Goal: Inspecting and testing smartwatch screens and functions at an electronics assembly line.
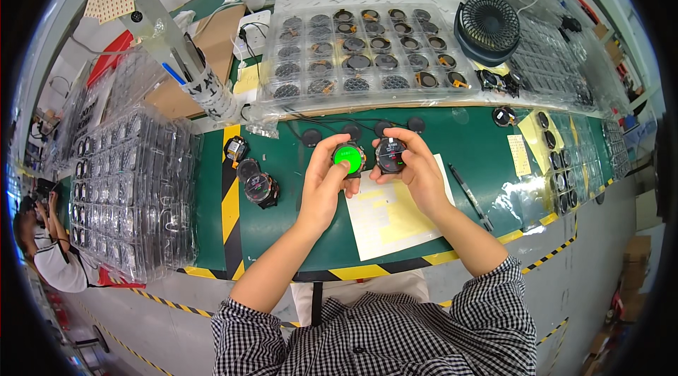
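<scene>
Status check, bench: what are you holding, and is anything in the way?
Left grip: holding round black watch body, screen lit green. Right grip: holding dark-faced round watch body. Nothing seen blocking either.

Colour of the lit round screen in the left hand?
The screen is bright green; head view shows it.

A round watch [353, 155] sits in the grip of the left hand [326, 175], its dark-rimmed screen lit bright green and facing up, the thumb laid over its lower part; a second round watch [387, 155], black-faced with small pale and red markings, faces up in the right hand [419, 172], the two held side by side, slightly apart, above the desk [286, 167]
</scene>
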`<action>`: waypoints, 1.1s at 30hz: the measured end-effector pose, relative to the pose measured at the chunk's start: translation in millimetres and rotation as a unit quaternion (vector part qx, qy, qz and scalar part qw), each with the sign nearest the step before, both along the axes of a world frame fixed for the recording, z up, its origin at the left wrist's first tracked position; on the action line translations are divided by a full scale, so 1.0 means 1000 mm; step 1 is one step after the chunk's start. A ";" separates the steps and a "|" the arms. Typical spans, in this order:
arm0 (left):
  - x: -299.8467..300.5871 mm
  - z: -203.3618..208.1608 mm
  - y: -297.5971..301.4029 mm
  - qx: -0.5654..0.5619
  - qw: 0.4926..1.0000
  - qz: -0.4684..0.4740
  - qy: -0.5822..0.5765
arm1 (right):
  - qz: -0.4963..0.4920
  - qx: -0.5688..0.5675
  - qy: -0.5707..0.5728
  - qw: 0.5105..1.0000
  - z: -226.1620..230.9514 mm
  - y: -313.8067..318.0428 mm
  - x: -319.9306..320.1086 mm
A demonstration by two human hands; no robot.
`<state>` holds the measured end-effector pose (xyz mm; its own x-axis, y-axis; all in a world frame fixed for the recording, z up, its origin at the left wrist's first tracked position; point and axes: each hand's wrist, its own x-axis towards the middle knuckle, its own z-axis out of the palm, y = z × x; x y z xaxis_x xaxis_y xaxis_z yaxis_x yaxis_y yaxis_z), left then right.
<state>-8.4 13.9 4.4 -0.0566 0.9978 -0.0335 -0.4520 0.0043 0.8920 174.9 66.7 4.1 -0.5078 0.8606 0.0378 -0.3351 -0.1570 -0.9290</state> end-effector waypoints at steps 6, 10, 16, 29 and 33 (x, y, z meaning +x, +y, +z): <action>-0.003 -0.008 0.002 0.015 0.999 -0.003 0.032 | 0.020 -0.003 0.004 1.000 0.001 0.002 0.002; 0.010 -0.004 0.004 0.069 0.994 0.046 0.068 | -0.024 0.079 -0.002 0.997 -0.004 0.000 -0.006; -0.005 0.000 0.002 0.056 0.987 0.020 0.151 | -0.070 0.225 -0.115 0.965 -0.003 0.000 -0.001; -0.009 0.002 0.008 0.291 0.665 0.213 0.654 | -0.213 0.564 -0.326 0.728 0.006 0.010 0.000; -0.010 0.001 0.008 0.292 0.665 0.220 0.651 | -0.210 0.565 -0.333 0.725 0.005 0.008 -0.001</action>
